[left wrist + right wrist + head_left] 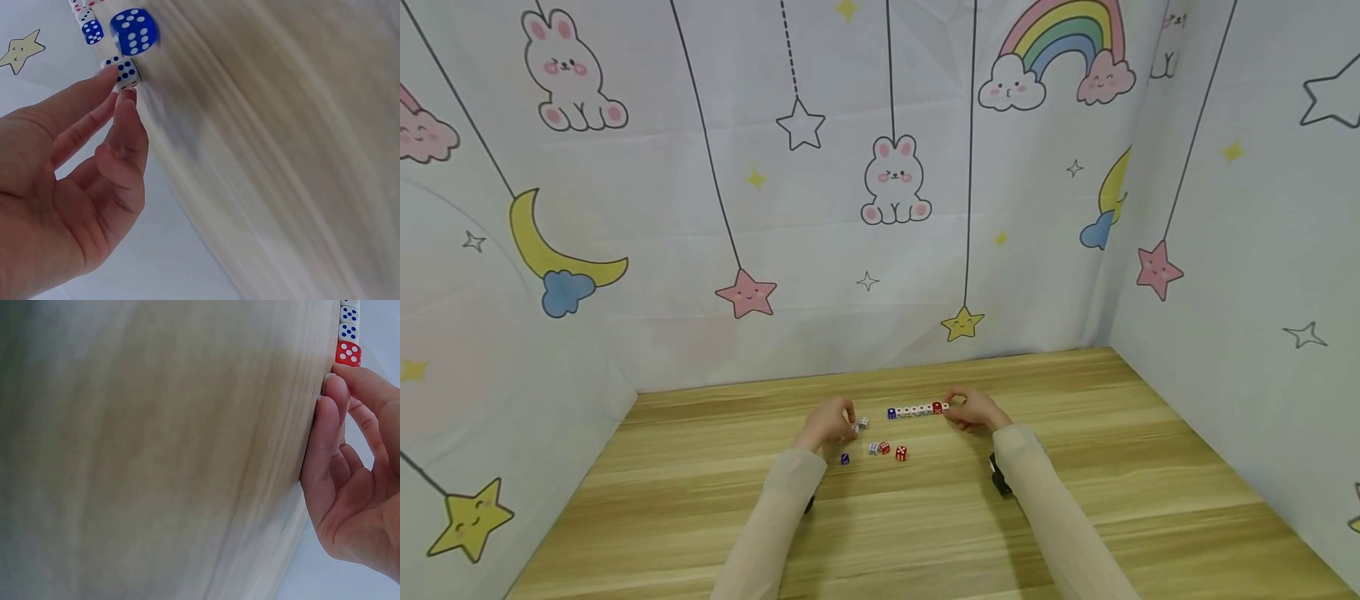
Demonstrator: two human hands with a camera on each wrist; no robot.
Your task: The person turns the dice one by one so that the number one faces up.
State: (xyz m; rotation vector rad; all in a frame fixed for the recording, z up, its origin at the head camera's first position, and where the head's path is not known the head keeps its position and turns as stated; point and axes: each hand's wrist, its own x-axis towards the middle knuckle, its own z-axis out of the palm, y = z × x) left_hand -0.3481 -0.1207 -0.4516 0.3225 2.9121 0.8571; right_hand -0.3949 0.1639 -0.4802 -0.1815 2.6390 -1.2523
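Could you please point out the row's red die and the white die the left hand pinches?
Row's red die [348,353]: right wrist view, on its five-pip face.
Pinched white die [127,70]: left wrist view, its blue-pipped face.

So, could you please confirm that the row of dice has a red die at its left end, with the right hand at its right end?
Not quite: the row of dice has a blue die at its left end, not a red one, as the head view shows. The right hand is indeed at its right end.
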